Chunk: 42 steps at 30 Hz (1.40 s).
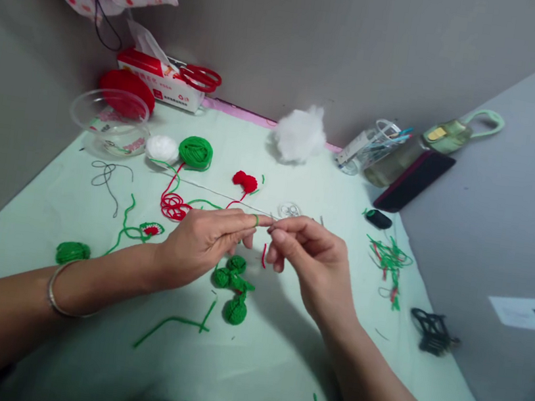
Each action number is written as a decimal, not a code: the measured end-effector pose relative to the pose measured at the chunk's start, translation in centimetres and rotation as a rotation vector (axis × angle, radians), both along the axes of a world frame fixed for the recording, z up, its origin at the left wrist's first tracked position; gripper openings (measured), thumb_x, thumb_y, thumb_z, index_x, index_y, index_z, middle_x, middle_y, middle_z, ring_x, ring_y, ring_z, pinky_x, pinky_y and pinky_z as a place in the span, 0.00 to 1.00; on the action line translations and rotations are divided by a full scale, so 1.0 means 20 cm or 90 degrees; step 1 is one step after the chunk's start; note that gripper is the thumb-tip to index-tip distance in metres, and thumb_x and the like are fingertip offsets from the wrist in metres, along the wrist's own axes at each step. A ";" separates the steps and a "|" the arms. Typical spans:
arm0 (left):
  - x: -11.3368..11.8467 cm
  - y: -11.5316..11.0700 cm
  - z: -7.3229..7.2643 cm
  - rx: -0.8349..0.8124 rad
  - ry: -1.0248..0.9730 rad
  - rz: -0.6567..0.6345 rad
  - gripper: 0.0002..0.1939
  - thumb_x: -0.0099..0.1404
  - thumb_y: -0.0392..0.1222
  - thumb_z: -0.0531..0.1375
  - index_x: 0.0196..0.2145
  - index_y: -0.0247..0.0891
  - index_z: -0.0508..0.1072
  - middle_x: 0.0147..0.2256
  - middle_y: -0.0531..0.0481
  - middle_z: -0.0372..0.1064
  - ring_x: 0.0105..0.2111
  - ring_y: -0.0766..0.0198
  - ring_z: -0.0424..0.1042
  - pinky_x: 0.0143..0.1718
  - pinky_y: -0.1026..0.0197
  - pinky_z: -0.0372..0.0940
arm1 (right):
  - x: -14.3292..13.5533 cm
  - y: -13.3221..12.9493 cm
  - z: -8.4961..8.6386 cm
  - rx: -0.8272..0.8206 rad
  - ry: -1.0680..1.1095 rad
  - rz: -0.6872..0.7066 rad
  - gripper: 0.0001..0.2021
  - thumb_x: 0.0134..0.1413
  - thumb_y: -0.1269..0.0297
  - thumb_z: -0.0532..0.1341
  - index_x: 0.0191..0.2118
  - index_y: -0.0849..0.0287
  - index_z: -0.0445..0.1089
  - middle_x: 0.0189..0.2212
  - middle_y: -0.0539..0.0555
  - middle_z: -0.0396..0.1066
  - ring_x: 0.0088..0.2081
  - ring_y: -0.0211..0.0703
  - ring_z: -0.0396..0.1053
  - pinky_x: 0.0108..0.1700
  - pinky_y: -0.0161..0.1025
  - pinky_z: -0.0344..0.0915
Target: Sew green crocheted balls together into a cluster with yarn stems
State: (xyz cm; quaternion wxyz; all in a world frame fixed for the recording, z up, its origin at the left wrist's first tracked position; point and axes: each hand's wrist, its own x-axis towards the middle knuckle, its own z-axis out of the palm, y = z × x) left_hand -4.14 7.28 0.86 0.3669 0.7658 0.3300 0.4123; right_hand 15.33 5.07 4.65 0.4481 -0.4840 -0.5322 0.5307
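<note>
Over the middle of the table my left hand [205, 235] reaches out with its fingers stretched, a thin green loop [257, 220] around the index finger. My right hand [314, 253] is pinched at the tip of that finger. A thin strand of white yarn [219, 191] runs from the white yarn ball [162, 150] to the pinched fingertips; its end is hidden there. Below the hands lies a green crocheted piece with round balls [235, 309]. Beyond them sits a small red crocheted piece [245, 182] with a red tail.
A green yarn ball [196, 152], a clear plastic tub [109, 122], a tissue box [177, 93] with red scissors [200, 78] and white stuffing [300, 135] stand at the back. At right are a bottle [448, 136], a phone-like dark slab [414, 180] and yarn scraps [391, 258].
</note>
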 end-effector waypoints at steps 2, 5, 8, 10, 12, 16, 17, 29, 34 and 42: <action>0.00 0.00 -0.03 0.056 0.022 0.001 0.19 0.75 0.37 0.51 0.56 0.40 0.75 0.36 0.49 0.78 0.29 0.69 0.74 0.33 0.66 0.71 | -0.03 -0.02 0.00 -0.001 -0.015 0.017 0.10 0.57 0.56 0.68 0.34 0.58 0.76 0.21 0.49 0.73 0.22 0.35 0.67 0.26 0.35 0.66; 0.00 0.01 -0.05 0.121 0.066 0.008 0.18 0.74 0.35 0.51 0.56 0.40 0.74 0.42 0.47 0.81 0.33 0.68 0.78 0.36 0.67 0.73 | -0.06 -0.04 -0.01 0.009 -0.034 0.021 0.11 0.58 0.56 0.67 0.34 0.58 0.75 0.21 0.49 0.73 0.22 0.35 0.67 0.26 0.35 0.67; 0.00 0.01 -0.06 0.196 0.083 0.022 0.18 0.73 0.32 0.52 0.55 0.39 0.75 0.48 0.45 0.80 0.36 0.68 0.79 0.38 0.68 0.74 | -0.05 -0.04 -0.02 0.016 -0.057 0.026 0.11 0.60 0.56 0.66 0.35 0.59 0.75 0.21 0.49 0.72 0.22 0.35 0.67 0.26 0.34 0.65; 0.00 0.01 -0.07 0.229 0.095 0.029 0.19 0.72 0.31 0.52 0.55 0.39 0.74 0.50 0.44 0.79 0.38 0.67 0.80 0.39 0.67 0.74 | -0.04 -0.04 -0.03 0.014 -0.073 0.033 0.11 0.61 0.55 0.65 0.36 0.59 0.76 0.21 0.49 0.72 0.23 0.35 0.67 0.26 0.34 0.65; 0.00 0.01 -0.07 0.245 0.110 0.029 0.20 0.72 0.30 0.51 0.56 0.39 0.73 0.50 0.44 0.79 0.40 0.66 0.81 0.39 0.66 0.75 | -0.04 -0.04 -0.03 0.009 -0.080 0.038 0.12 0.61 0.54 0.64 0.37 0.59 0.76 0.21 0.49 0.72 0.23 0.36 0.67 0.26 0.35 0.65; 0.00 0.02 -0.08 0.275 0.116 0.031 0.20 0.72 0.30 0.52 0.58 0.38 0.71 0.48 0.43 0.80 0.38 0.65 0.81 0.38 0.66 0.75 | -0.04 -0.04 -0.04 0.000 -0.068 0.042 0.13 0.62 0.53 0.64 0.38 0.59 0.76 0.20 0.49 0.72 0.22 0.36 0.67 0.26 0.35 0.65; 0.01 0.02 -0.08 0.280 0.116 0.034 0.20 0.73 0.30 0.52 0.59 0.38 0.71 0.47 0.43 0.80 0.38 0.65 0.81 0.37 0.66 0.74 | -0.04 -0.04 -0.04 -0.002 -0.064 0.042 0.13 0.62 0.53 0.64 0.38 0.59 0.76 0.20 0.49 0.72 0.22 0.36 0.67 0.26 0.35 0.65; 0.01 0.02 -0.07 0.282 0.150 0.042 0.20 0.74 0.32 0.51 0.60 0.38 0.70 0.45 0.45 0.81 0.34 0.66 0.81 0.34 0.66 0.73 | -0.04 -0.04 -0.05 0.007 -0.089 0.042 0.13 0.63 0.54 0.63 0.38 0.59 0.76 0.20 0.49 0.71 0.22 0.36 0.67 0.26 0.34 0.65; 0.01 0.02 -0.08 0.303 0.151 0.062 0.19 0.74 0.33 0.52 0.59 0.36 0.70 0.44 0.44 0.81 0.34 0.65 0.81 0.32 0.66 0.72 | -0.04 -0.05 -0.06 0.070 -0.156 0.028 0.11 0.65 0.56 0.60 0.39 0.58 0.75 0.21 0.49 0.71 0.23 0.36 0.68 0.27 0.35 0.64; 0.01 0.02 -0.08 0.317 0.161 0.059 0.18 0.74 0.33 0.52 0.59 0.36 0.70 0.46 0.44 0.80 0.35 0.65 0.81 0.33 0.65 0.72 | -0.04 -0.05 -0.06 0.155 -0.270 0.022 0.08 0.66 0.62 0.58 0.39 0.57 0.73 0.23 0.48 0.71 0.24 0.36 0.67 0.29 0.35 0.64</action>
